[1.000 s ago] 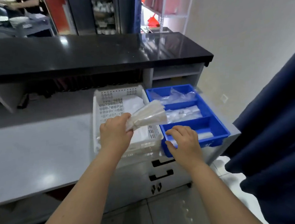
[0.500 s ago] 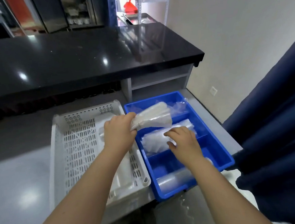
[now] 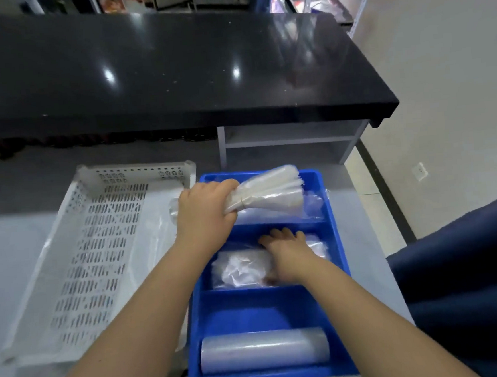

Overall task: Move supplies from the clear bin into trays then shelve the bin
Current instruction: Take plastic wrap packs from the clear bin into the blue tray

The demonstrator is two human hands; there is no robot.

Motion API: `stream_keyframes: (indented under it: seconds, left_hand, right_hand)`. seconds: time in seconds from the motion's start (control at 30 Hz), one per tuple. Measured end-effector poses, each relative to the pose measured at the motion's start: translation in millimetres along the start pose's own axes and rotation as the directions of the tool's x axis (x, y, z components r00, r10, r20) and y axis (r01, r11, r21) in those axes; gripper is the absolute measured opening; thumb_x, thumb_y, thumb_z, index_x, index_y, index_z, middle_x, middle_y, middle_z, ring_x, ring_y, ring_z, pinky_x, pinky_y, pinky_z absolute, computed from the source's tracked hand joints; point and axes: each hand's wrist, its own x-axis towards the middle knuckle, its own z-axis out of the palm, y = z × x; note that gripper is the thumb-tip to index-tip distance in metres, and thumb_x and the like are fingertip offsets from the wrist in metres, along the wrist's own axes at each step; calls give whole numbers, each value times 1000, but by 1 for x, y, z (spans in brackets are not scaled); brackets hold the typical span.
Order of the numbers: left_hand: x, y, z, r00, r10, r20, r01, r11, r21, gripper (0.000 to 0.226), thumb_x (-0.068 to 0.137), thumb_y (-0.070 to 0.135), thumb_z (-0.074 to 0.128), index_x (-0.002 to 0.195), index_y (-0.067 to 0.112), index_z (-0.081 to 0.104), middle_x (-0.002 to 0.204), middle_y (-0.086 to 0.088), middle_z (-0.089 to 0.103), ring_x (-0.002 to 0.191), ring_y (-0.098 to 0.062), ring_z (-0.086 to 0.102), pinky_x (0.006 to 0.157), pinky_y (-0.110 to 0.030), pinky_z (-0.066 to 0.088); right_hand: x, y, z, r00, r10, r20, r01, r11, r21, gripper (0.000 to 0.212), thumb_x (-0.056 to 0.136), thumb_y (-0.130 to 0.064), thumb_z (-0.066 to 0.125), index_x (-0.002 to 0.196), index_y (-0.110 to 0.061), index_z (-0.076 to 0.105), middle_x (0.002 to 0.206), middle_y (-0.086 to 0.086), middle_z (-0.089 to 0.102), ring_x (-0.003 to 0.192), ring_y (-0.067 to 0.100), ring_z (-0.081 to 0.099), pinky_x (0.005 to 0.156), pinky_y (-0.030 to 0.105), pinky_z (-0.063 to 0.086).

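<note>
My left hand [image 3: 203,211] grips one end of a bundle of clear plastic bags [image 3: 268,191] and holds it over the far compartment of the blue divided tray [image 3: 340,258]. My right hand [image 3: 288,252] rests inside the middle compartment, its fingers bent down onto a crumpled pack of clear bags [image 3: 241,267]. A clear plastic roll [image 3: 264,353] lies in the near compartment. A white perforated tray [image 3: 98,256] sits left of the blue one, with a flat clear plastic sheet along its right side. No clear bin is in view.
Both trays sit on a grey counter [image 3: 8,252]. A black glossy upper counter [image 3: 172,66] overhangs the back, with a white open shelf [image 3: 291,140] under its right end. A dark blue cloth [image 3: 469,284] hangs at the right, past the counter's edge.
The view has closed in on the trays. My left hand carried the bag bundle from the white tray to over the blue tray's far compartment. My right hand moved from the tray's front edge into the middle compartment.
</note>
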Motion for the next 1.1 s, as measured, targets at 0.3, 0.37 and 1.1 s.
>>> stream_keyframes:
  seconds: [0.3, 0.37, 1.1]
  left_hand:
    - [-29, 25, -3, 985, -158, -67, 160, 987, 22, 34, 70, 19, 70, 103, 28, 64, 82, 6, 66, 81, -27, 57, 69, -35, 39]
    - [-34, 26, -6, 984, -159, -78, 161, 987, 26, 35, 69, 18, 69, 102, 28, 64, 81, 6, 65, 80, -26, 57, 69, -35, 39]
    - [-28, 17, -40, 991, -80, -109, 78, 997, -26, 39, 73, 18, 69, 110, 26, 64, 88, -1, 69, 84, -30, 58, 70, -37, 39]
  right_hand:
    - [-10, 11, -8, 980, -180, 85, 174, 982, 74, 65, 68, -51, 68, 124, -27, 47, 130, 5, 42, 118, 29, 37, 97, 44, 32]
    - [-12, 15, -11, 978, -169, 123, 152, 978, 140, 69, 69, -51, 67, 130, -29, 42, 134, 3, 41, 121, 29, 37, 99, 43, 32]
    - [-79, 3, -64, 876, -230, -423, 182, 972, -151, 25, 70, -9, 71, 90, -16, 57, 94, 6, 65, 87, 31, 56, 71, 39, 38]
